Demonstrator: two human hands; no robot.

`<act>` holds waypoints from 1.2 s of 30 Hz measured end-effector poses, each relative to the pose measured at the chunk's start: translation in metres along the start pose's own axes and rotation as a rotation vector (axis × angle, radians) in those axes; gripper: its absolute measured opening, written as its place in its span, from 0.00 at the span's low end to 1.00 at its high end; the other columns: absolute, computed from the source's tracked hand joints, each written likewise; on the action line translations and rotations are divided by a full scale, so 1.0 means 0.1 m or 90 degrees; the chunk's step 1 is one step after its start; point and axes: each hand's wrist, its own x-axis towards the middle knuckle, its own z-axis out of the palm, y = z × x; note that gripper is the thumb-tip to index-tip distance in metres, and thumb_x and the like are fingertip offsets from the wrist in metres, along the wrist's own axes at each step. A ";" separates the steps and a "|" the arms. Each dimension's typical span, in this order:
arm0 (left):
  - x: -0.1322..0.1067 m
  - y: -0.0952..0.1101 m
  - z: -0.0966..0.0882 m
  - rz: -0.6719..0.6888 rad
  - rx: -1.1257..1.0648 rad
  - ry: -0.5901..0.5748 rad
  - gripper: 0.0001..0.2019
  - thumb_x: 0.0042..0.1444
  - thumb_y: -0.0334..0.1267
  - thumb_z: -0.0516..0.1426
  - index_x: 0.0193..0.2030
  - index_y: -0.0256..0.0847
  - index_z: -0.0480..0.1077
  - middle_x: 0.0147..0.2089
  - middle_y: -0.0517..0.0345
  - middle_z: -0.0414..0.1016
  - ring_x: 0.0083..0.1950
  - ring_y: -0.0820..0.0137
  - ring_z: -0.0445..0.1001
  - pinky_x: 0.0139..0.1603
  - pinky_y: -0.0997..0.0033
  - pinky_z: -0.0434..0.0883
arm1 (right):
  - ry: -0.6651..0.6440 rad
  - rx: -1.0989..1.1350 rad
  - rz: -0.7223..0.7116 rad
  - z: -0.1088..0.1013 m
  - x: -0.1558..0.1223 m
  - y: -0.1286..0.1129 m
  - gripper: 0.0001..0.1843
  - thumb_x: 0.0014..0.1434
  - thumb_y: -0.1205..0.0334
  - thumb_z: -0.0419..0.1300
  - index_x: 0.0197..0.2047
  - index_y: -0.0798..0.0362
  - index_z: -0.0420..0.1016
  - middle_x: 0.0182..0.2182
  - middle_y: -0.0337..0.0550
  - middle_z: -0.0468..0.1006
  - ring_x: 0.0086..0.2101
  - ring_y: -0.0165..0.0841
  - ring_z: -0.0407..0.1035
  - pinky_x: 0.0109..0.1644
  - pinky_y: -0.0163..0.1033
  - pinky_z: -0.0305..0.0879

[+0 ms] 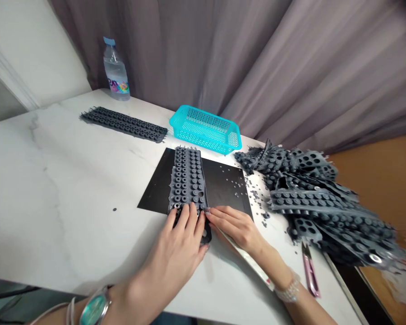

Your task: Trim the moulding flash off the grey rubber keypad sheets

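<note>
Left hand (169, 264) is lying across the near end of a grey rubber strip (187, 180), fingers slightly spread, tips bearing on the rubber. Right hand (237, 228) is coming in from the lower right, fingers held close together and reaching flat toward the same end. Its fingertips (211, 213) are touching the strip's right edge, though whether they are pinching it I cannot tell. The strip is lying lengthwise on a black mat (223, 180), center of the frame, its near end running past the mat's lower edge and carrying rows of small round studs. Small grey rubber bits (232, 183) are scattered over the mat's right half. The mat is sitting on a white marble table (54, 180). Upper left, a second studded strip (123, 123) is lying flat, with a water bottle (115, 72) standing at the far corner. A teal plastic basket (205, 128) is sitting at the far edge, just above the mat. At right, a heap of tangled grey strips (325, 203) is spilling across the table, with pink-handled snips (310, 275) lying just below it. A wristwatch (95, 307) is showing on the left wrist, a beaded bracelet (289, 289) on the right.
</note>
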 end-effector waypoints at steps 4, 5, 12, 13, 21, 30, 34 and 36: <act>-0.04 -0.01 0.04 0.002 -0.016 0.015 0.26 0.65 0.50 0.50 0.63 0.36 0.67 0.64 0.37 0.67 0.64 0.52 0.65 0.63 0.51 0.61 | -0.007 -0.011 0.000 0.04 -0.03 0.01 0.12 0.64 0.72 0.58 0.51 0.60 0.72 0.44 0.53 0.81 0.43 0.37 0.76 0.42 0.41 0.78; -0.04 -0.01 0.04 0.003 -0.017 0.016 0.26 0.65 0.50 0.50 0.63 0.36 0.67 0.64 0.37 0.67 0.64 0.52 0.65 0.63 0.51 0.61 | -0.010 -0.015 0.000 0.05 -0.04 0.02 0.12 0.64 0.72 0.58 0.51 0.61 0.72 0.44 0.53 0.81 0.43 0.37 0.76 0.42 0.42 0.78; -0.05 0.00 0.03 0.000 -0.011 0.010 0.26 0.65 0.50 0.49 0.61 0.34 0.69 0.64 0.37 0.68 0.65 0.53 0.65 0.65 0.51 0.60 | -0.128 -0.123 -0.027 0.00 -0.04 -0.04 0.15 0.66 0.72 0.52 0.54 0.64 0.71 0.53 0.59 0.76 0.52 0.43 0.71 0.48 0.48 0.77; -0.05 0.00 0.04 0.005 -0.009 0.011 0.26 0.65 0.50 0.49 0.61 0.34 0.69 0.64 0.37 0.67 0.65 0.52 0.64 0.65 0.51 0.59 | -0.150 -0.138 -0.031 0.00 -0.03 -0.05 0.15 0.67 0.71 0.50 0.54 0.65 0.71 0.54 0.60 0.75 0.54 0.45 0.70 0.49 0.49 0.76; -0.06 -0.01 0.06 0.013 -0.016 0.013 0.25 0.65 0.49 0.50 0.60 0.33 0.70 0.64 0.35 0.67 0.66 0.52 0.64 0.65 0.51 0.59 | -0.186 -0.142 -0.038 0.06 -0.02 -0.08 0.15 0.67 0.71 0.48 0.53 0.68 0.69 0.53 0.66 0.74 0.56 0.47 0.67 0.54 0.52 0.74; -0.06 0.01 0.04 0.004 -0.020 0.006 0.27 0.66 0.49 0.48 0.65 0.33 0.64 0.64 0.35 0.67 0.66 0.52 0.63 0.64 0.51 0.59 | 0.015 -0.088 0.234 0.11 -0.14 0.05 0.14 0.68 0.71 0.47 0.54 0.58 0.66 0.50 0.59 0.74 0.51 0.40 0.71 0.51 0.46 0.75; -0.06 0.00 0.07 0.003 -0.028 0.000 0.28 0.67 0.49 0.46 0.67 0.33 0.61 0.65 0.36 0.66 0.66 0.53 0.63 0.63 0.51 0.59 | 0.049 -0.031 0.297 -0.01 -0.14 0.05 0.15 0.67 0.66 0.54 0.56 0.52 0.66 0.48 0.51 0.77 0.47 0.36 0.75 0.50 0.41 0.76; -0.05 -0.01 0.07 0.003 -0.031 0.003 0.28 0.67 0.49 0.46 0.67 0.32 0.61 0.65 0.36 0.66 0.66 0.53 0.63 0.63 0.51 0.59 | 0.008 0.042 0.205 -0.05 -0.13 0.00 0.16 0.66 0.68 0.55 0.57 0.53 0.65 0.50 0.52 0.77 0.49 0.35 0.74 0.51 0.39 0.75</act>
